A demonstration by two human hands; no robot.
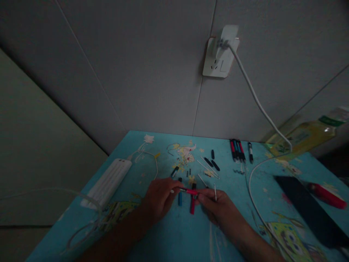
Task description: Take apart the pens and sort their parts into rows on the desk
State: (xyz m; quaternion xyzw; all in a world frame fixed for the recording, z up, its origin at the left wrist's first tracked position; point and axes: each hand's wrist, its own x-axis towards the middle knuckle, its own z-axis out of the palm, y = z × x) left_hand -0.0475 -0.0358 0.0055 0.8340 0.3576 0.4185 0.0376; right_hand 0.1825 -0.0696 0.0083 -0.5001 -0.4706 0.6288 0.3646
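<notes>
Between my two hands lies a red pen part (190,191), held level above the table. My left hand (159,196) pinches its left end, with a small pale tip showing at the fingers. My right hand (218,205) is closed on its right end. A thin white stick like a pen refill (215,192) rises from my right fingers. Below, a blue pen barrel (180,198) and a red pen barrel (192,207) lie on the table. Farther back are loose refills (208,168), dark grips (215,165) and a dark pen piece (175,171).
Several pens (237,150) lie in a row at the back right, beside a white-and-black pen (250,152). A white power strip (109,183) is at left. A bottle of yellow liquid (305,136), a dark flat blade-like object (308,209) and a charging cable (253,92) are at right.
</notes>
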